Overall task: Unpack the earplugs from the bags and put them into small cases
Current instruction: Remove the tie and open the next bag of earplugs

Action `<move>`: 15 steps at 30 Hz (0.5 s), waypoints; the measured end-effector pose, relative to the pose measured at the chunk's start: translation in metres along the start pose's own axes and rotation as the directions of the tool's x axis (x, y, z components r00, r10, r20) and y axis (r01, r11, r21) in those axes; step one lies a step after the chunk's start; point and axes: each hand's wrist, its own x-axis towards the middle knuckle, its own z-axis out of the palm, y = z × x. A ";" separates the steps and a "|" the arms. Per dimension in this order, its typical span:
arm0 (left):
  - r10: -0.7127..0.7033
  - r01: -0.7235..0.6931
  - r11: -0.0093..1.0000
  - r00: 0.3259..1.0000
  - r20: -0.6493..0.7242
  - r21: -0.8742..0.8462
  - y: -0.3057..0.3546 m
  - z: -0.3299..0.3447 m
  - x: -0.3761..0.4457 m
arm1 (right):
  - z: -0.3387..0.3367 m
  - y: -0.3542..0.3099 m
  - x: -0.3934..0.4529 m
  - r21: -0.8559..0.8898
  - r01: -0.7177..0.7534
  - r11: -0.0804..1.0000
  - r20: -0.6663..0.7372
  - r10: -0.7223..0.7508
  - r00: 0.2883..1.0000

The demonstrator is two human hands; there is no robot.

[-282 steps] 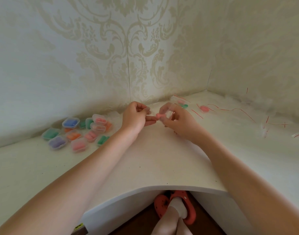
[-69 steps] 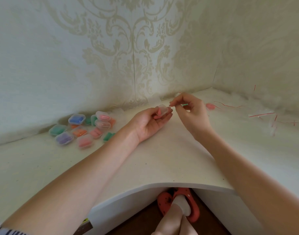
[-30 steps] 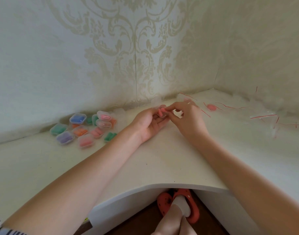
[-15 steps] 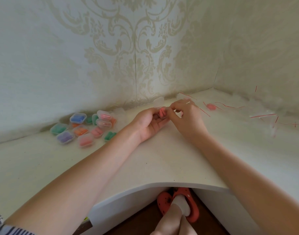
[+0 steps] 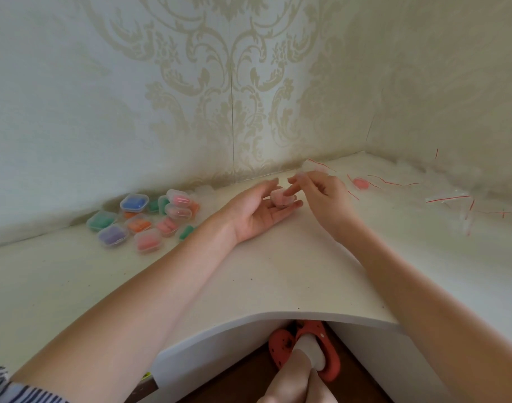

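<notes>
My left hand (image 5: 256, 212) lies palm up on the white desk (image 5: 278, 274), fingers nearly straight. A small clear case with pink earplugs (image 5: 280, 198) rests on its fingers. My right hand (image 5: 321, 193) hovers just to the right of the case. One fingertip touches the case's right side and another finger reaches over its top. The other fingers are loosely curled. Whether the case lid is closed is hard to tell.
Several filled clear cases (image 5: 144, 219) in blue, green, purple, orange and pink are clustered at the left by the wall. A bagged pink pair (image 5: 360, 183) lies behind my right hand. Clear bags with red strips (image 5: 449, 197) litter the right. Below the desk's front edge is a red slipper (image 5: 315, 350).
My left hand has opened flat, showing the case on its fingers. My right hand has drawn slightly back to the right, with only fingertips at the case.
</notes>
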 end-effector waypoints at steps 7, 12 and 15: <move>0.084 -0.099 0.961 0.994 0.069 0.258 -0.003 0.004 -0.002 | 0.001 0.005 0.004 0.056 -0.022 0.998 -0.043 0.024 0.999; 0.173 -0.155 0.897 0.985 -0.006 0.414 -0.002 0.007 -0.003 | 0.005 0.007 0.003 0.037 -0.012 0.999 0.010 0.012 1.000; 0.267 -0.205 0.775 0.964 -0.016 0.597 0.022 0.011 -0.011 | 0.001 0.009 0.003 0.021 -0.050 0.999 -0.011 0.050 0.999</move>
